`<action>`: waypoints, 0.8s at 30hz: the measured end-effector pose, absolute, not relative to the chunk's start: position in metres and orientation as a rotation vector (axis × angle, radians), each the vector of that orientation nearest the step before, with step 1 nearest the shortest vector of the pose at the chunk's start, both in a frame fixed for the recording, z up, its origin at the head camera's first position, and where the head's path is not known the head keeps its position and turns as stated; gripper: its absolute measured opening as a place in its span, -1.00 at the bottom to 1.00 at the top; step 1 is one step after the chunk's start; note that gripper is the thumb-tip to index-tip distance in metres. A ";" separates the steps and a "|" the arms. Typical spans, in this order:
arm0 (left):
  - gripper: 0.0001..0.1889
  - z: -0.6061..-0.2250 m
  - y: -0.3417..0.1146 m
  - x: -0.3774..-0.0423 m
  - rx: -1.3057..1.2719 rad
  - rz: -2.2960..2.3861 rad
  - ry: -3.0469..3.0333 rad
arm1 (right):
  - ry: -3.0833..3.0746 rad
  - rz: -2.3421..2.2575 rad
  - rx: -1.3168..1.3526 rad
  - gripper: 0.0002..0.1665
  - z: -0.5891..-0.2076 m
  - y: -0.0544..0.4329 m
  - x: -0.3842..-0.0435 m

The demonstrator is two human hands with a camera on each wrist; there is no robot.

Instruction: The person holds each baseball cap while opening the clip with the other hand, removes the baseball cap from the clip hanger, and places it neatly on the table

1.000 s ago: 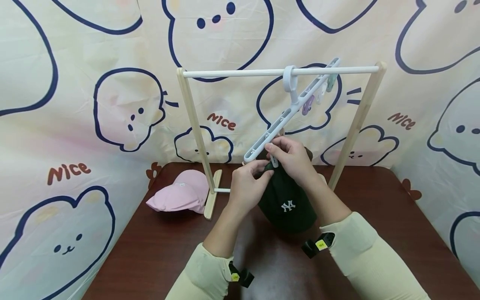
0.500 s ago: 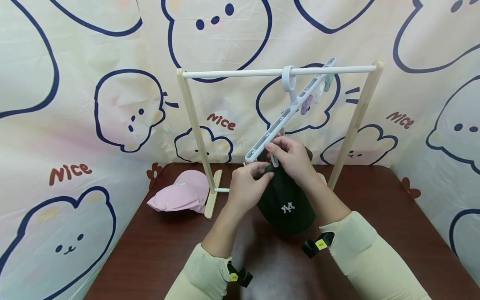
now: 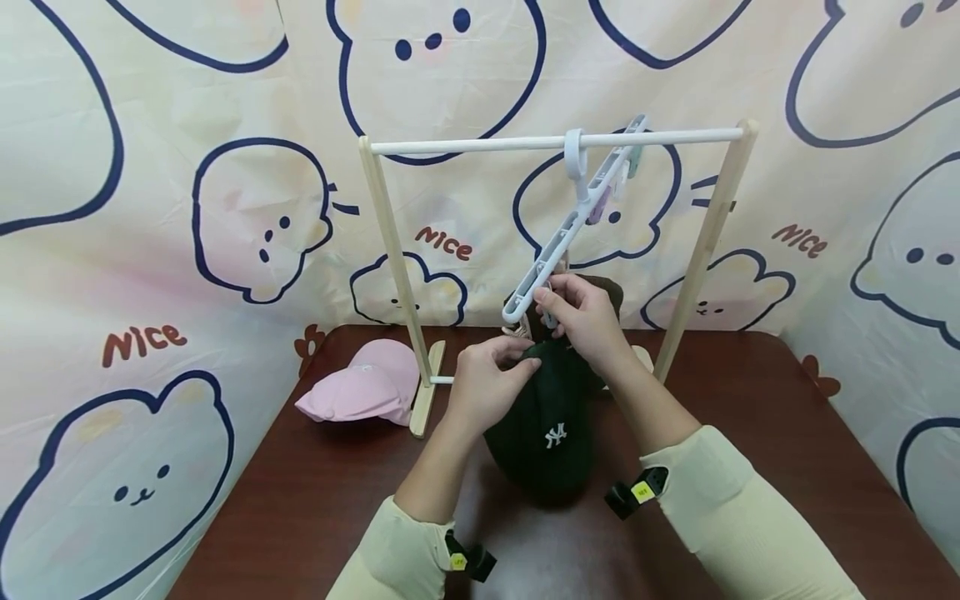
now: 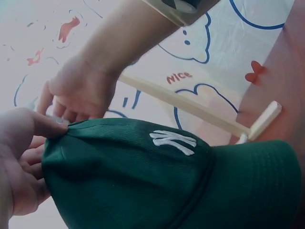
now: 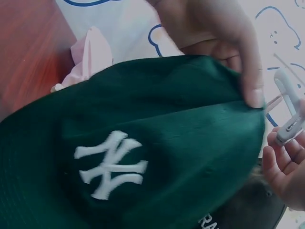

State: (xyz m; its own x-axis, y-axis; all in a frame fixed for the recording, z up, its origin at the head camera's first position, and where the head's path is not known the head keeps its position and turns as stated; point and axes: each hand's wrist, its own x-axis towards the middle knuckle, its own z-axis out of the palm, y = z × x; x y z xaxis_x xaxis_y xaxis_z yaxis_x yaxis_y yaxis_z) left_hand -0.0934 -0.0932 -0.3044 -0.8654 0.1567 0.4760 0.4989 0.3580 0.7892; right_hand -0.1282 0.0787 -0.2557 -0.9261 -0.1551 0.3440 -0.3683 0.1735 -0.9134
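Observation:
In the head view my left hand (image 3: pixel 491 383) pinches the top of a dark green baseball cap (image 3: pixel 543 425) with a white emblem; its brim hangs downward. The left wrist view shows the thumb and fingers on the edge of the green cap (image 4: pixel 124 167). My right hand (image 3: pixel 588 321) is just above and right of it, at the lower end of a pale blue clip hanger (image 3: pixel 551 258). In the right wrist view that hand (image 5: pixel 290 167) pinches a whitish clip (image 5: pixel 288 129), apart from the green cap (image 5: pixel 190 138).
The hanger hooks over the white bar (image 3: pixel 465 145) of a wooden-sided rack (image 3: pixel 393 258). Behind the green cap is a dark brownish cap (image 3: pixel 606 293). A pink cap (image 3: pixel 367 387) lies at left on the brown table (image 3: pixel 300 517). Other clips (image 3: pixel 600 204) hang farther back.
My left hand has drawn the green cap down and left, away from the clip. The hanger has turned slightly, its far end shifting left. My right hand has barely moved.

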 end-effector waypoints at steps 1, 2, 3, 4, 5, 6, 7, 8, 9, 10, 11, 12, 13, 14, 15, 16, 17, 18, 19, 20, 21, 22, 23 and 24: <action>-0.80 -0.308 -0.096 -0.093 -0.562 -1.515 -2.311 | -2.277 1.850 0.506 -0.59 -0.257 0.078 -0.128; -0.81 -0.312 -0.098 -0.093 -0.546 -1.521 -2.316 | -2.282 1.853 0.504 -0.59 -0.257 0.077 -0.127; -0.81 -0.316 -0.101 -0.092 -0.526 -1.534 -2.321 | -2.284 1.858 0.505 -0.58 -0.258 0.076 -0.127; -0.81 -0.320 -0.104 -0.092 -0.503 -1.546 -2.327 | -2.282 1.863 0.506 -0.58 -0.259 0.075 -0.126; -0.81 -0.324 -0.107 -0.092 -0.481 -1.561 -2.332 | -2.281 1.868 0.505 -0.58 -0.260 0.075 -0.126; -0.81 -0.329 -0.110 -0.093 -0.454 -1.582 -2.337 | -2.280 1.871 0.501 -0.58 -0.261 0.074 -0.125; -0.80 -0.334 -0.114 -0.094 -0.422 -1.611 -2.338 | -2.281 1.866 0.501 -0.58 -0.262 0.074 -0.125; -0.81 -0.339 -0.118 -0.095 -0.385 -1.638 -2.338 | -2.282 1.862 0.499 -0.57 -0.263 0.073 -0.125; -0.81 -0.344 -0.123 -0.096 -0.335 -1.670 -2.337 | -2.284 1.859 0.497 -0.57 -0.263 0.073 -0.125; -0.81 -0.350 -0.128 -0.097 -0.284 -1.706 -2.331 | -2.287 1.855 0.496 -0.57 -0.263 0.073 -0.125; -0.81 -0.356 -0.134 -0.098 -0.232 -1.744 -2.321 | -2.289 1.851 0.495 -0.56 -0.263 0.072 -0.125; -0.81 -0.361 -0.139 -0.099 -0.181 -1.780 -2.307 | -2.288 1.850 0.498 -0.56 -0.263 0.072 -0.125; -0.80 -0.367 -0.144 -0.100 -0.134 -1.818 -2.287 | -2.286 1.850 0.501 -0.56 -0.263 0.072 -0.125; -0.79 -0.372 -0.149 -0.101 -0.087 -1.853 -2.270 | -2.285 1.850 0.502 -0.56 -0.263 0.072 -0.125; -0.78 -0.377 -0.153 -0.102 -0.038 -1.896 -2.248 | -2.282 1.853 0.503 -0.56 -0.262 0.071 -0.125; -0.76 -0.382 -0.158 -0.103 0.010 -1.942 -2.219 | -2.279 1.854 0.504 -0.56 -0.262 0.071 -0.126; -0.75 -0.386 -0.161 -0.104 0.058 -1.986 -2.188 | -2.275 1.858 0.506 -0.56 -0.262 0.071 -0.126; -0.73 -0.391 -0.165 -0.105 0.110 -2.026 -2.150 | -2.270 1.864 0.507 -0.56 -0.262 0.071 -0.127; -0.72 -0.394 -0.168 -0.106 0.166 -2.066 -2.106 | -2.268 1.868 0.506 -0.56 -0.262 0.071 -0.127; -0.71 -0.398 -0.171 -0.107 0.222 -2.104 -2.056 | -2.265 1.873 0.508 -0.56 -0.262 0.071 -0.127; -0.70 -0.402 -0.174 -0.109 0.276 -2.142 -1.995 | -2.262 1.878 0.512 -0.56 -0.262 0.070 -0.128; -0.69 -0.404 -0.176 -0.111 0.318 -2.175 -1.929 | -2.259 1.881 0.514 -0.56 -0.261 0.070 -0.128; -0.67 -0.406 -0.178 -0.112 0.354 -2.203 -1.863 | -2.257 1.884 0.517 -0.56 -0.261 0.069 -0.128; -0.66 -0.408 -0.180 -0.114 0.386 -2.224 -1.796 | -2.256 1.885 0.517 -0.56 -0.260 0.069 -0.128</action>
